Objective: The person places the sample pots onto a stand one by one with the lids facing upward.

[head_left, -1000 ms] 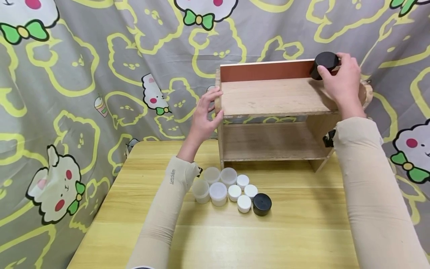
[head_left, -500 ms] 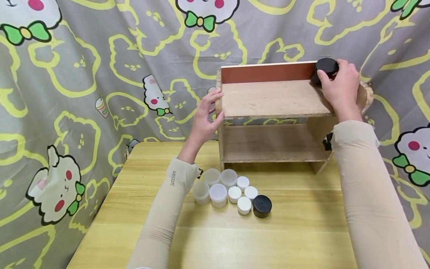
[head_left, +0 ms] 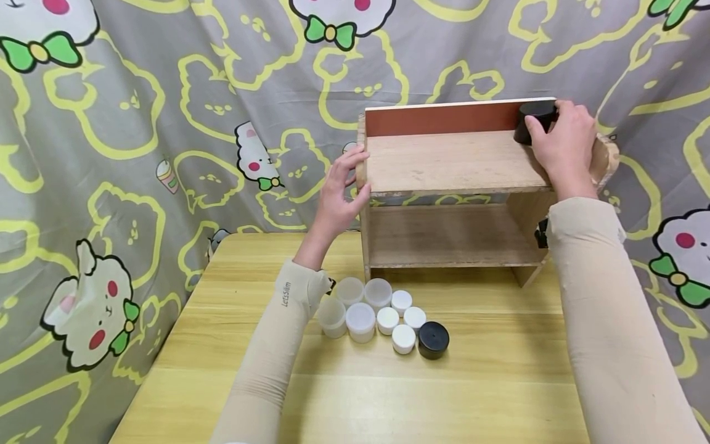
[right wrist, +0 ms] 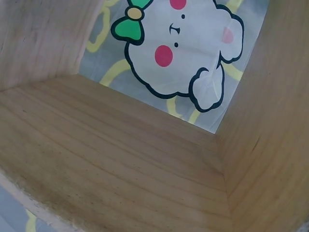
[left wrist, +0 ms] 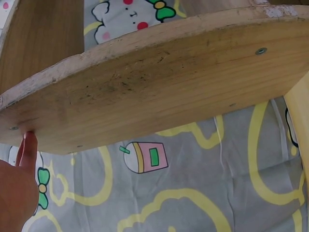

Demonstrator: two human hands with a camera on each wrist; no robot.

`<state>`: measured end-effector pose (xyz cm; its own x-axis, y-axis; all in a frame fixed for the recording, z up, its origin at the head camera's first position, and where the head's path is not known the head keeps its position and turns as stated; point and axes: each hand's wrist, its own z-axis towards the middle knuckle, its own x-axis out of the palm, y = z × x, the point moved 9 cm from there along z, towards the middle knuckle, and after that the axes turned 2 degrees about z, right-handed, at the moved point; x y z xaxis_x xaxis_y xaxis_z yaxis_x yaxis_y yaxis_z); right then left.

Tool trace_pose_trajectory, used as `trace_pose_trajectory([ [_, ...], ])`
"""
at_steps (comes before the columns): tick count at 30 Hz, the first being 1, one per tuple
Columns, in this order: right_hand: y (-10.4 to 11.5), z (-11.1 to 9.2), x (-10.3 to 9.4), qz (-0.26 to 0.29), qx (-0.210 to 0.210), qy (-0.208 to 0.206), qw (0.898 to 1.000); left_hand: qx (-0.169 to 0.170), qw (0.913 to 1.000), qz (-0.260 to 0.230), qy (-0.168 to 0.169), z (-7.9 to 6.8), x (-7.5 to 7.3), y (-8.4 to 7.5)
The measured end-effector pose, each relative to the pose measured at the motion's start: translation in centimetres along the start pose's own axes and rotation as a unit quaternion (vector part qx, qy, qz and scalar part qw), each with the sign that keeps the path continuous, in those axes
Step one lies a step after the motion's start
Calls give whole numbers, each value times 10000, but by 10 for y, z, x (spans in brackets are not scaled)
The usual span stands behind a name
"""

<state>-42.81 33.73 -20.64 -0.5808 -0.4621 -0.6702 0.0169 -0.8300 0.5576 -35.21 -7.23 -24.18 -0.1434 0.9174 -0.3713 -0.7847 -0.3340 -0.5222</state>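
My right hand (head_left: 566, 139) holds a black round jar (head_left: 523, 126), thumb in front and fingers on its right side. That jar is at the back right of the top board of a wooden shelf unit (head_left: 455, 163), by the reddish-brown back strip; its base is partly hidden. Against the unit's left side panel rests my left hand (head_left: 339, 191), fingers fairly straight. In the left wrist view, fingertips (left wrist: 30, 140) touch the outer face of the panel (left wrist: 145, 92). The right wrist view shows only a wooden compartment (right wrist: 111, 145), with neither hand nor jar.
On the wooden table (head_left: 388, 401), in front of the unit, stand several translucent tubs (head_left: 360, 320), several small white jars (head_left: 403, 339) and another black jar (head_left: 433, 340). The unit's lower board (head_left: 449, 234) is below the top one. A patterned curtain (head_left: 222, 123) hangs behind.
My right hand has lowered the black jar toward the top board at the back right corner. The left hand stays against the side panel, and the containers on the table have not moved.
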Motion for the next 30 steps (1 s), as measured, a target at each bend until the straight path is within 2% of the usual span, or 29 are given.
trace_pose_trajectory([
  [10,0,-1,0,-177,39,3,9998,21,9999,-97,-34,0,0,-2],
  [15,-3,-3,-1,-38,154,-48,9999,32,9998,-182,-39,-1,1,-2],
  [23,-6,-4,0,86,266,-38,9996,98,9999,0,-37,-2,8,32],
  [30,-7,-3,0,139,287,-31,9995,262,9997,7,-25,-1,9,36],
])
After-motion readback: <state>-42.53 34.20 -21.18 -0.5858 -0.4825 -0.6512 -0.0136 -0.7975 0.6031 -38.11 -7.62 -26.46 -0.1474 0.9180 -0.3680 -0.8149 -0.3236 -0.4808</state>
